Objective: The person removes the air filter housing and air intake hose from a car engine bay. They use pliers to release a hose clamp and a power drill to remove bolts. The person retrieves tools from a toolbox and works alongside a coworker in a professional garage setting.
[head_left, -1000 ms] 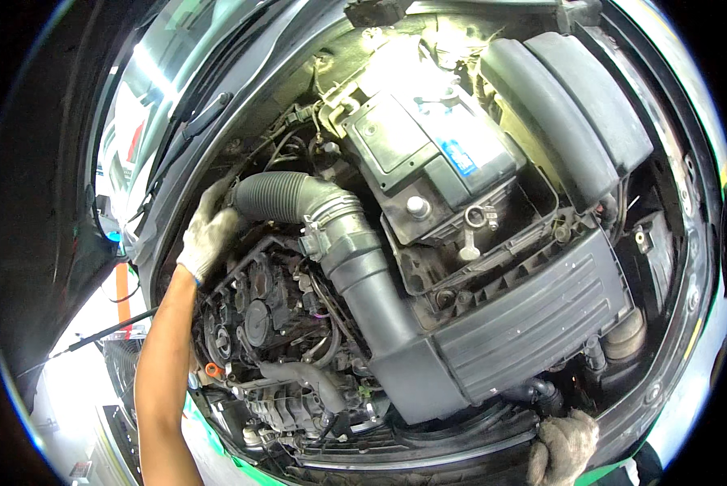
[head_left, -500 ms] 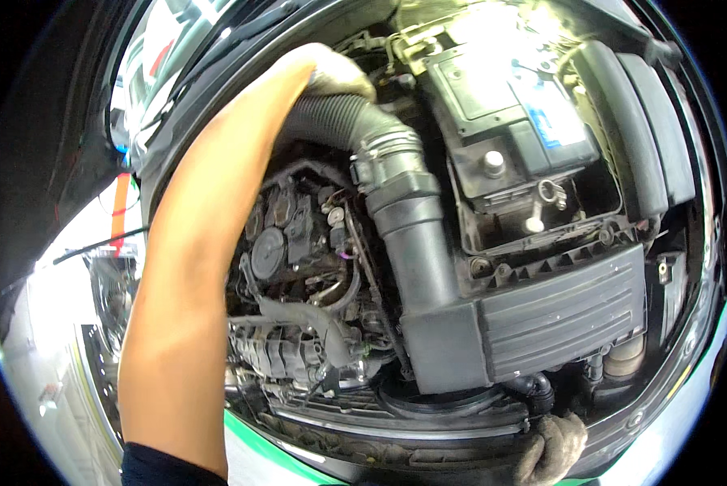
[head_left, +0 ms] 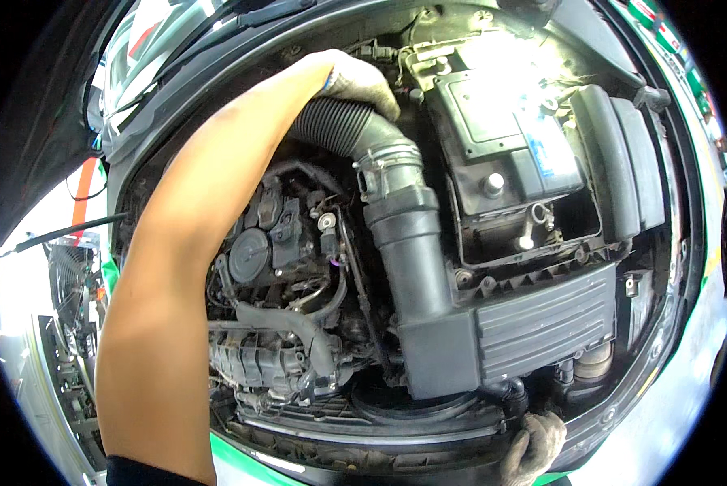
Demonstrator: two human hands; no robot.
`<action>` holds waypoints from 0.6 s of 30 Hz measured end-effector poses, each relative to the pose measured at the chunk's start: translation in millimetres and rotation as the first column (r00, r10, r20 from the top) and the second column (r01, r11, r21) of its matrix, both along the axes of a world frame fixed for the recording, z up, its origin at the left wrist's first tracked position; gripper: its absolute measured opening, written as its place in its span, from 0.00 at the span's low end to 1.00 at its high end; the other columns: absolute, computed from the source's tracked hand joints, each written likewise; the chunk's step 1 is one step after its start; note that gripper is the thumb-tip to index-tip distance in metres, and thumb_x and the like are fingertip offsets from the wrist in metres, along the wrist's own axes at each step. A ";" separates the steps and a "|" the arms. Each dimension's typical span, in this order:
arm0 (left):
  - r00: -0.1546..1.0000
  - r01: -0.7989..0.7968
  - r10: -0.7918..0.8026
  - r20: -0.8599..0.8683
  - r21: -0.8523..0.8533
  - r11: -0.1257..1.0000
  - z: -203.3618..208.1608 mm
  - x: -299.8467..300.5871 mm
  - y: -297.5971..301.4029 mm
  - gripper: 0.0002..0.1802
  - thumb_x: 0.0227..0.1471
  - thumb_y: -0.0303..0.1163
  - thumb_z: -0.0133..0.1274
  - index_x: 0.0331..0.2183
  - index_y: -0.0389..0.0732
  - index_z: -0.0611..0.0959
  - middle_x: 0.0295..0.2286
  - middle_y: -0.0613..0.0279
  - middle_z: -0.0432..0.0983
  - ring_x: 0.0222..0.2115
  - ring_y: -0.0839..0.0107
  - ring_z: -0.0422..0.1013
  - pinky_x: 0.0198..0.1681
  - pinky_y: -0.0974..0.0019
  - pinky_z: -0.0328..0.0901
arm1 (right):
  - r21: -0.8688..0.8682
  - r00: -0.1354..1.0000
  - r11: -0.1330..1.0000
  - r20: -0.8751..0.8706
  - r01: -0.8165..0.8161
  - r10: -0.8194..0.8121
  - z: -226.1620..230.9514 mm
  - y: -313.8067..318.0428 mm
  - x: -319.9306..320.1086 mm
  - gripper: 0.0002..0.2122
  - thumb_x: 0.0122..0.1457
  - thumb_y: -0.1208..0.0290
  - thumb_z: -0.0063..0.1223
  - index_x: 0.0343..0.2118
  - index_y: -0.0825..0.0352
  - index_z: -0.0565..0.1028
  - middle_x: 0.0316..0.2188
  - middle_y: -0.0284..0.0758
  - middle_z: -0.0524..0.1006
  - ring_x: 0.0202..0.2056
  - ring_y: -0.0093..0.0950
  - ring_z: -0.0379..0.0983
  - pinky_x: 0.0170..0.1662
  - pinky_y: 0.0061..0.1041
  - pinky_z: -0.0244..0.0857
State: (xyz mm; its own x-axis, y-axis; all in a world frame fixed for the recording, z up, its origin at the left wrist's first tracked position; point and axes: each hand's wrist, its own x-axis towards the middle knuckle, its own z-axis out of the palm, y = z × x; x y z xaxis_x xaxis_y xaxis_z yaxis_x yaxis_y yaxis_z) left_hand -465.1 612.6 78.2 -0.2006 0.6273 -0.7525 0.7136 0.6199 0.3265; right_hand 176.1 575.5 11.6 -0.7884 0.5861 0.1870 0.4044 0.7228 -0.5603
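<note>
My left hand (head_left: 365, 83), in a pale knit glove, reaches over the far end of the corrugated black air intake hose (head_left: 335, 125). Its fingers point down behind the hose's bend, where their tips are hidden. A metal clamp (head_left: 392, 154) rings the joint between hose and the smooth duct (head_left: 412, 251), which runs to the black air filter housing (head_left: 546, 324). At the near edge of the engine bay, my right hand (head_left: 535, 447), also gloved, has its fingers curled in beside a small black elbow hose (head_left: 512, 397). Whatever lies inside those fingers is hidden.
A car battery (head_left: 493, 121) sits in its tray at the far right, brightly lit. Left of the duct lies the engine (head_left: 270, 251) with its pipes. The raised hood (head_left: 40, 105) fills the upper left, and a green cover (head_left: 250, 466) edges the front.
My left hand has shifted slightly right and down over the hose bend. The view has moved a little; my right hand stays by the front edge, fingers still curled.
</note>
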 end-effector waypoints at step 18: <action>0.817 0.495 -0.500 -0.287 -0.096 0.863 15.5 -22.5 -13.0 0.22 0.59 0.44 0.50 0.45 0.42 0.88 0.45 0.53 0.84 0.47 0.59 0.77 0.56 0.58 0.66 | -0.005 1.000 1.000 0.006 0.007 -0.007 -0.8 1.1 -4.8 0.10 0.58 0.76 0.54 0.42 0.70 0.81 0.38 0.43 0.81 0.41 0.43 0.77 0.52 0.45 0.69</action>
